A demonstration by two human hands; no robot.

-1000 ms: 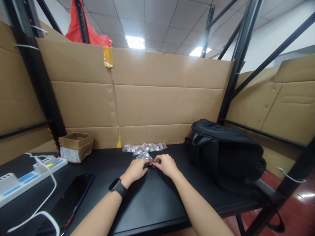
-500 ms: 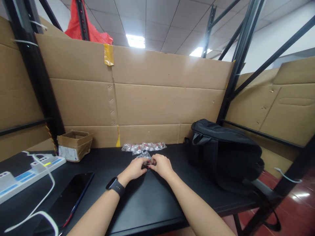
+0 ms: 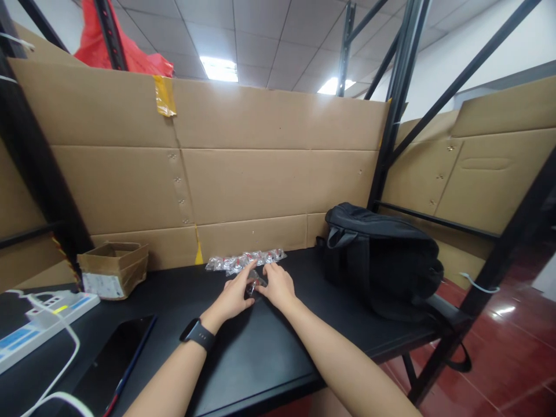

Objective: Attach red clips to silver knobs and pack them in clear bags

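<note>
A small dark item with a bit of red and a clear, shiny wrapping [image 3: 252, 288] sits low between my hands; its kind cannot be made out. On its left side, my left hand [image 3: 233, 294] has its fingers stretched forward and its thumb apart, with a dark watch on the wrist. My right hand [image 3: 278, 285] is at the item's other side, thumb and fingers apart, the thumb tip close to it or touching. Just beyond the fingertips lies a row of small clear plastic packets [image 3: 243, 260] with red bits inside.
A black backpack [image 3: 382, 260] stands on the black table [image 3: 260, 353] at the right. To the left are an open cardboard box [image 3: 113, 269], a white power strip [image 3: 47, 324] with cables, and a phone [image 3: 115, 362]. A cardboard wall [image 3: 269, 185] closes the back.
Both hands have loosened from a pinch around the dark item, the left fingers now stretched out. The whole view has shifted slightly to the right.
</note>
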